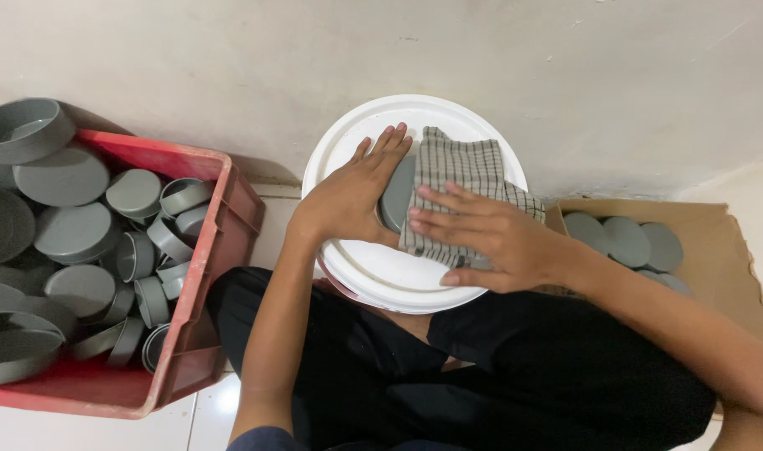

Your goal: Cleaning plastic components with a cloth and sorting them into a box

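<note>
A white round bucket lid (373,276) sits in front of me, above my lap. On it lies a grey round plastic cap (395,200), partly covered by a checked grey cloth (461,171). My left hand (348,196) rests flat against the cap's left edge and steadies it. My right hand (486,234) presses the cloth down onto the cap with fingers spread. Most of the cap is hidden under cloth and hands.
A red plastic crate (210,250) at the left holds several grey caps (72,230) of differing sizes, piled above its rim. A cardboard box (724,250) at the right holds a few grey caps (628,242). A pale wall runs behind, white tiles below.
</note>
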